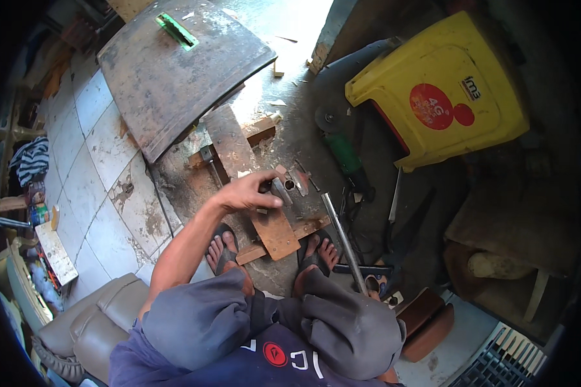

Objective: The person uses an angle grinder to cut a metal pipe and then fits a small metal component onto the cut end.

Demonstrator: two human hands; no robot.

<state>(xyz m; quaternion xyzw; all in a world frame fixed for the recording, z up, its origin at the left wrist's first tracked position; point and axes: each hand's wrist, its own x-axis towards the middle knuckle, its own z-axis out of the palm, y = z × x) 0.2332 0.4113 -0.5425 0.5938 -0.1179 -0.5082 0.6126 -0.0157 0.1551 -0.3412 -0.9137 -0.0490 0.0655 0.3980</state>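
- I count one short metal piece (279,191), above the low wooden worktop (276,237); the left hand's (244,192) fingers are partly curled, gripping it between thumb and forefinger.
- One long metal pipe (342,233) slants toward the right knee; the right hand (374,295) is mostly hidden there, and I cannot tell how far its fingers are open.
- One green grinder (346,155), one yellow plastic stool (445,97).
- Floor: stained white tiles (106,193) at left, dark ground at right; bright light enters ahead.
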